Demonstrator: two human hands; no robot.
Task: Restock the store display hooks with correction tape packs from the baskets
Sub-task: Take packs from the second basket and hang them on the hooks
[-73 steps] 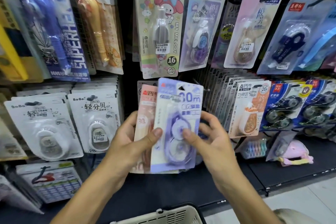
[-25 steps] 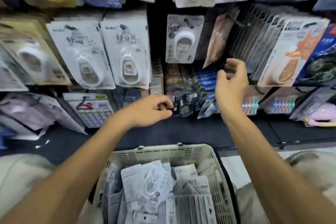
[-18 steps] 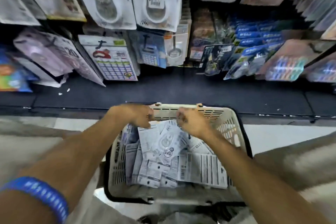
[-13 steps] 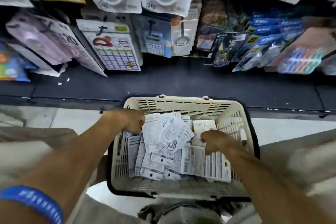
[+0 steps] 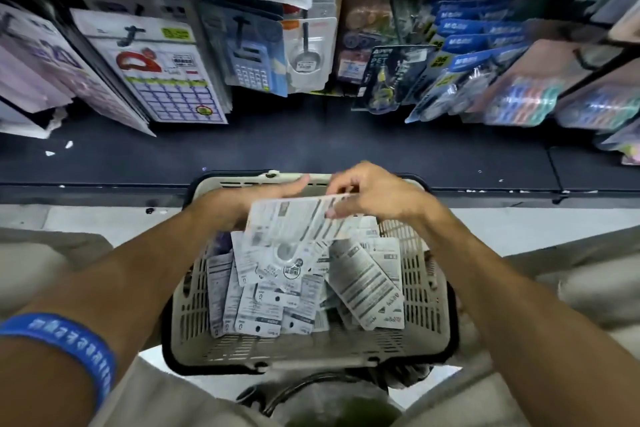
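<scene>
Both hands meet above the far rim of a beige plastic basket (image 5: 194, 291), holding a correction tape pack (image 5: 298, 222) between them with its printed back facing up. The right hand (image 5: 377, 194) pinches the pack's upper right edge, fingers curled over the top and thumb beneath. The left hand (image 5: 263, 194) is at the pack's left end, fingers stretched toward 3 o'clock behind the card; its grip is mostly hidden, so I cannot tell how firmly it holds. The left forearm wears a blue wristband (image 5: 69, 343) at 8 o'clock. Below the lifted pack, the basket holds a loose heap of more packs (image 5: 277, 295), mostly backs up. At 12 o'clock, past the black shelf (image 5: 277, 146), hang a blue calculator pack (image 5: 252, 62) and other carded stationery
</scene>
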